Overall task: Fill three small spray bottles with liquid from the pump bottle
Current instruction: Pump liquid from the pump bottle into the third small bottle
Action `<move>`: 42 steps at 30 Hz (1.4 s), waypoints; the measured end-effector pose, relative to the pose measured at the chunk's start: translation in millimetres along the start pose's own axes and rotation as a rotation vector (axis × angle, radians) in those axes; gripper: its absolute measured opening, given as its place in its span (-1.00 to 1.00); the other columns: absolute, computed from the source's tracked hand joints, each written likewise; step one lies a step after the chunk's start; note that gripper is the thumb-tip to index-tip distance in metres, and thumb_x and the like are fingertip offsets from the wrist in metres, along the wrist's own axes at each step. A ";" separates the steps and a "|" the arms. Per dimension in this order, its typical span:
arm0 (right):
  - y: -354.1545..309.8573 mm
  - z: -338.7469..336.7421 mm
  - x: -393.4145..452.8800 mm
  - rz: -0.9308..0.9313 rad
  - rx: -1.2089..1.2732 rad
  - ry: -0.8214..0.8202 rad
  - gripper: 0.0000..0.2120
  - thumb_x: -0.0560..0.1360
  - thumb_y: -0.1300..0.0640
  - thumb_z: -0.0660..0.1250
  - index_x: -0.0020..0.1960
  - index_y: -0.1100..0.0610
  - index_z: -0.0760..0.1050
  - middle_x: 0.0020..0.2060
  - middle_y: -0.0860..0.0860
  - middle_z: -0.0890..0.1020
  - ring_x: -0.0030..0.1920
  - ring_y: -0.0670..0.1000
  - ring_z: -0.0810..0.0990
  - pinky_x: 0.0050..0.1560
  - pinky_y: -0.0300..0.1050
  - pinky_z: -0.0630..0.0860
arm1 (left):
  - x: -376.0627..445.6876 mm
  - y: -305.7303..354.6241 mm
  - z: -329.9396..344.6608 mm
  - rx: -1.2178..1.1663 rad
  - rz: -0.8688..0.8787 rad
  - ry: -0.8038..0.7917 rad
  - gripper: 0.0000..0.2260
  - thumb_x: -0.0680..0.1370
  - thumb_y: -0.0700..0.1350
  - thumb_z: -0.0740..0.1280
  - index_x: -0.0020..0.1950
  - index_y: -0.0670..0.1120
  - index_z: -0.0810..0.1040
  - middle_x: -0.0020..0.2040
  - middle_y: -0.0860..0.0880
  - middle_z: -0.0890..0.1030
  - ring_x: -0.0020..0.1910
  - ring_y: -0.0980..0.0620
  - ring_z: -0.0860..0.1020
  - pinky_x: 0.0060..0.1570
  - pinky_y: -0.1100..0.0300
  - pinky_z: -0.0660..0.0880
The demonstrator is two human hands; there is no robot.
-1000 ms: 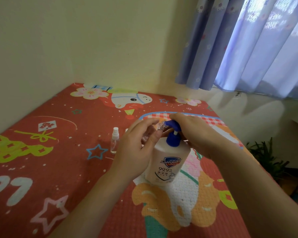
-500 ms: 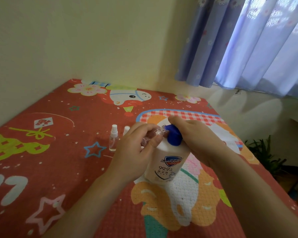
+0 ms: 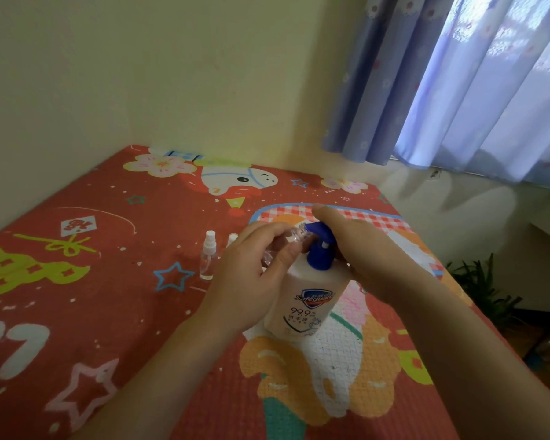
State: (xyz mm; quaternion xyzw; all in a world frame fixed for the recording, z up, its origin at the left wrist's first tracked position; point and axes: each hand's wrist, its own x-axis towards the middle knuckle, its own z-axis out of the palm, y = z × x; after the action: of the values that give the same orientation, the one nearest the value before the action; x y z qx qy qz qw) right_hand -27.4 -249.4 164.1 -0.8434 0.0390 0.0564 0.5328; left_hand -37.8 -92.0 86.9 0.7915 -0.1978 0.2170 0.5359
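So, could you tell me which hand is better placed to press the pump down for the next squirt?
The right hand. It already rests on the blue pump head of the pump bottle, while the left hand is busy holding the small clear bottle up at the nozzle.

A white pump bottle (image 3: 308, 300) with a blue pump head (image 3: 319, 246) stands upright at frame centre. A clear small spray bottle (image 3: 291, 239), uncapped, is tilted with its mouth at the pump's nozzle. Left of centre, a capped clear spray bottle (image 3: 209, 255) stands upright; another's white cap (image 3: 232, 239) shows just beside it.
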 end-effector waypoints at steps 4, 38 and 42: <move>-8.3 -4.7 0.8 0.015 -0.050 -0.020 -0.54 0.55 -0.22 0.26 -0.33 0.03 0.68 -0.28 -0.03 0.73 -0.14 0.09 0.67 0.09 0.10 0.59 | 4.1 1.9 -3.0 -0.017 -0.003 -0.008 -0.72 0.61 0.09 0.26 0.26 0.04 0.57 0.05 0.19 0.54 0.08 0.23 0.52 -0.05 0.44 0.41; -1.9 4.6 -6.6 0.042 -0.033 0.051 -0.59 0.53 -0.23 0.27 -0.10 0.12 0.61 -0.09 0.14 0.70 0.00 0.20 0.68 0.20 0.25 0.55 | 4.4 -4.3 -8.0 -0.086 -0.115 -0.147 -0.72 0.60 0.12 0.27 0.27 0.10 0.55 0.10 0.16 0.65 0.14 0.17 0.60 0.12 -0.06 0.58; -4.9 1.7 -7.0 0.064 0.023 0.016 -0.56 0.48 -0.30 0.29 -0.06 0.07 0.64 -0.05 0.12 0.73 0.03 0.22 0.69 0.17 0.32 0.57 | 3.4 0.0 -7.8 -0.072 -0.094 -0.129 -0.74 0.61 0.13 0.25 0.27 0.15 0.54 0.10 0.18 0.65 0.12 0.20 0.61 0.10 -0.01 0.59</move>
State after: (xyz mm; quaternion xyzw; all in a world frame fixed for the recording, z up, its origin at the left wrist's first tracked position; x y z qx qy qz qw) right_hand -33.7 -245.7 168.6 -0.8361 0.0711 0.0663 0.5399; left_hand -36.0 -85.0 91.4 0.7925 -0.2020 0.1330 0.5599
